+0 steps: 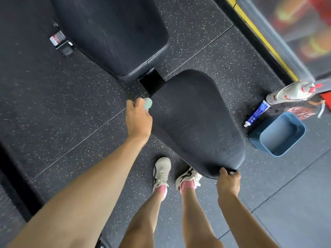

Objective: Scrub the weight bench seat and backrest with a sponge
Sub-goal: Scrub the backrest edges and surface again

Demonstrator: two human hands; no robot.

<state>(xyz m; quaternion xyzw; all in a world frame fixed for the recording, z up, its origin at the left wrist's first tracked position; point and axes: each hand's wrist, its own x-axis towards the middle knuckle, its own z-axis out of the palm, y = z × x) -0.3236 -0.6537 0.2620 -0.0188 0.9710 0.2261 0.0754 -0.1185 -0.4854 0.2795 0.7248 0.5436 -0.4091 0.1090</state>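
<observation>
Pressure wants to be even: the left hand (138,119) grips a pale green sponge (147,103) at the left edge of the seat (193,122), near the hinge gap. The right hand (228,181) clasps its near end, steadying it. Overlapping strokes would suit; the backrest (111,29) lies beyond.

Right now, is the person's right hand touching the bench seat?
Touching. The head view shows the right hand gripping the near edge of the seat, with no gap between them.
</observation>
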